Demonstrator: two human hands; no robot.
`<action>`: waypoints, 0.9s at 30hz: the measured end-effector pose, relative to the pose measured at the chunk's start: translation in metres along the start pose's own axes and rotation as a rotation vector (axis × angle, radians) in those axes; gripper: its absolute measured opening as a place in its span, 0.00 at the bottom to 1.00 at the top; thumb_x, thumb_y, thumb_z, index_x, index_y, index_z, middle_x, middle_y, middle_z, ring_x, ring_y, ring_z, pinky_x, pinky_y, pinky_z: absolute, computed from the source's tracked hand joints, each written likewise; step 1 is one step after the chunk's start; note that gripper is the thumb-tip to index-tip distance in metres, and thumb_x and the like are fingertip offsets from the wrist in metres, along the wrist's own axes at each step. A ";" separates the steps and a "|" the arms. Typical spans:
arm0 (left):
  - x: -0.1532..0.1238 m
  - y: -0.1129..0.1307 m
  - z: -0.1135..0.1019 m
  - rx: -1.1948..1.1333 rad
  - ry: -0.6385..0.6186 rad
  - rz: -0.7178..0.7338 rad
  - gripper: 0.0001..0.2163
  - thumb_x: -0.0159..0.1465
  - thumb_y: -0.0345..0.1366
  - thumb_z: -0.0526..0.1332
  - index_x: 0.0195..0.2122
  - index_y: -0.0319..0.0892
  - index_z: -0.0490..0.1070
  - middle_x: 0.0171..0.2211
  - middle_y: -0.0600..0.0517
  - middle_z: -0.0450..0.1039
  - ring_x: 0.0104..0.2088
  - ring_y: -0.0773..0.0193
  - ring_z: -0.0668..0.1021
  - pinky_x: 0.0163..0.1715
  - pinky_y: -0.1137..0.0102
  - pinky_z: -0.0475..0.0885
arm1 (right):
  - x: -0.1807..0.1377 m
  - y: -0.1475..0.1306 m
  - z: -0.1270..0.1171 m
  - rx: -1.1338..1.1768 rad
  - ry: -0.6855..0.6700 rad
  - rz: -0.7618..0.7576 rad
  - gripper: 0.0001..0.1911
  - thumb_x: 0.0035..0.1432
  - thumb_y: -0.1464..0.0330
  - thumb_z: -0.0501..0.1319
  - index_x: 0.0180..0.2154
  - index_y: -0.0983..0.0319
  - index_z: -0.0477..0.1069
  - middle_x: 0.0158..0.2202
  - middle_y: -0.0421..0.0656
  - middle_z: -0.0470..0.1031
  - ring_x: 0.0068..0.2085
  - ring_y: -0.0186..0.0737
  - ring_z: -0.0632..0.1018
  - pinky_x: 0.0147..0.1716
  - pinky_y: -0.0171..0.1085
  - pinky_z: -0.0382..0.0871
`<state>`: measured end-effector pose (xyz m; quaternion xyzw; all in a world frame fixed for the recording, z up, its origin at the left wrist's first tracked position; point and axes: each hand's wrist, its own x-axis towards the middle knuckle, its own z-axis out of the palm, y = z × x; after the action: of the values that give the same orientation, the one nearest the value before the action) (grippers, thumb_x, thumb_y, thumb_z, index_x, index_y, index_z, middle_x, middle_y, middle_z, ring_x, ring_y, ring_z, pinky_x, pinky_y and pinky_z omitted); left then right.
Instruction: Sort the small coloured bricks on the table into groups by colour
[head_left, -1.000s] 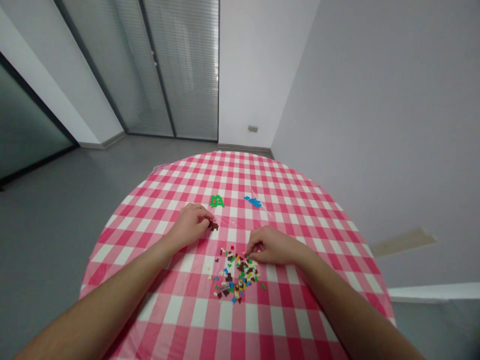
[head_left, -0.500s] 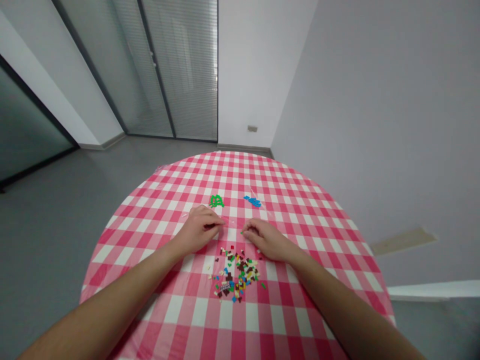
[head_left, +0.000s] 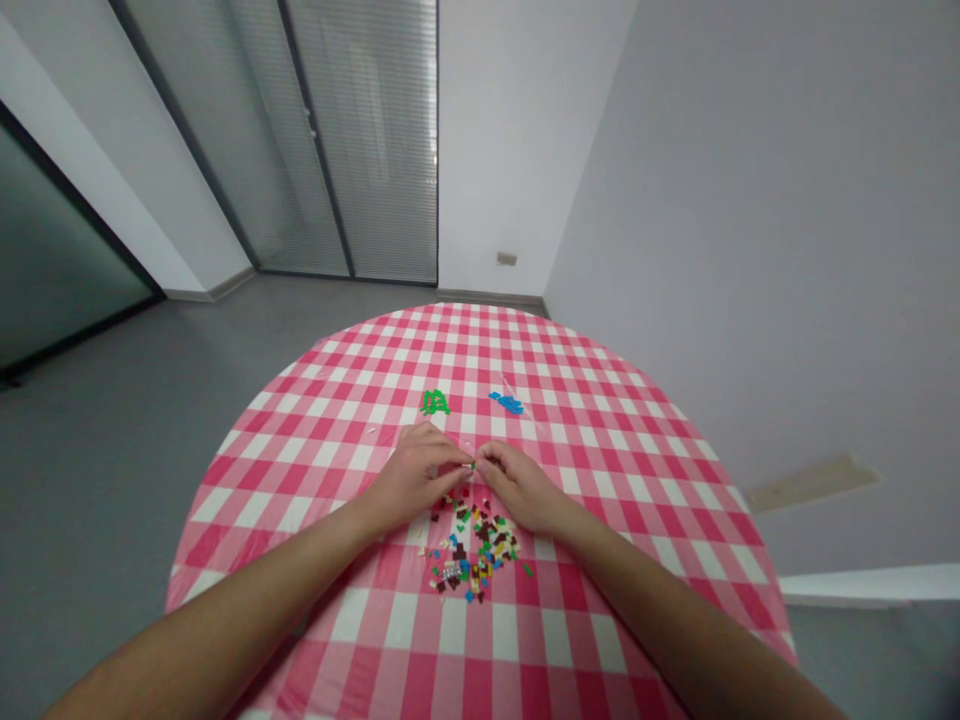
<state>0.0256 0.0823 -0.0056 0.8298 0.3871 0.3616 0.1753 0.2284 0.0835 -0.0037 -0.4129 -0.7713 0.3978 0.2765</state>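
A tiny green brick (head_left: 473, 465) sits between the fingertips of both hands, just above the mixed pile. My left hand (head_left: 421, 472) pinches toward it with thumb and forefinger. From the other side, my right hand (head_left: 520, 485) is closed on the same piece, its fingers curled. Below them lies a loose pile of small toy bricks (head_left: 480, 550) in brown, cream, green, blue, yellow and red. Farther out are a heap of green bricks (head_left: 435, 402) beyond my left hand and a heap of blue bricks (head_left: 507, 403) beyond my right.
The round table wears a red-and-white checked cloth (head_left: 420, 690). A small pale piece (head_left: 372, 430) lies left of the green heap. Behind the table stand a glass door (head_left: 367, 150) and a white wall (head_left: 517, 130); a grey wall (head_left: 787, 250) rises at the right.
My left hand has moved right and my right hand slightly left, so their fingertips now meet at the green brick. The heaps of green and blue bricks have stayed put.
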 end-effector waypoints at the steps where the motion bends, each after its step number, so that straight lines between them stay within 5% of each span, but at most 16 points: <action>1: 0.000 0.000 0.000 0.002 0.001 0.000 0.05 0.65 0.39 0.63 0.37 0.49 0.79 0.31 0.54 0.79 0.37 0.59 0.75 0.44 0.61 0.66 | 0.000 0.000 0.000 -0.003 0.004 0.001 0.08 0.66 0.68 0.51 0.32 0.60 0.63 0.32 0.41 0.69 0.33 0.38 0.69 0.35 0.37 0.63; 15: 0.004 0.001 -0.002 0.027 0.026 -0.030 0.06 0.65 0.38 0.61 0.34 0.48 0.77 0.31 0.53 0.78 0.37 0.59 0.75 0.44 0.60 0.67 | 0.003 0.001 0.005 0.012 0.127 0.007 0.13 0.66 0.63 0.52 0.31 0.60 0.67 0.30 0.41 0.71 0.33 0.38 0.72 0.35 0.36 0.64; 22: 0.016 -0.043 -0.027 0.238 0.121 -0.322 0.07 0.59 0.35 0.61 0.26 0.45 0.77 0.30 0.50 0.79 0.36 0.55 0.76 0.42 0.58 0.67 | 0.005 0.017 -0.001 0.029 0.263 0.111 0.10 0.63 0.62 0.55 0.37 0.61 0.70 0.28 0.39 0.68 0.29 0.37 0.68 0.28 0.35 0.61; 27: 0.016 -0.063 -0.035 0.369 0.018 -0.490 0.08 0.56 0.35 0.59 0.23 0.45 0.77 0.28 0.50 0.79 0.34 0.54 0.77 0.35 0.62 0.66 | 0.005 0.022 -0.003 0.023 0.249 0.108 0.11 0.62 0.61 0.55 0.41 0.60 0.68 0.25 0.36 0.63 0.25 0.36 0.65 0.25 0.35 0.57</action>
<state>-0.0251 0.1353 -0.0103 0.7263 0.6365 0.2392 0.1003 0.2372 0.0959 -0.0200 -0.4967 -0.7031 0.3665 0.3530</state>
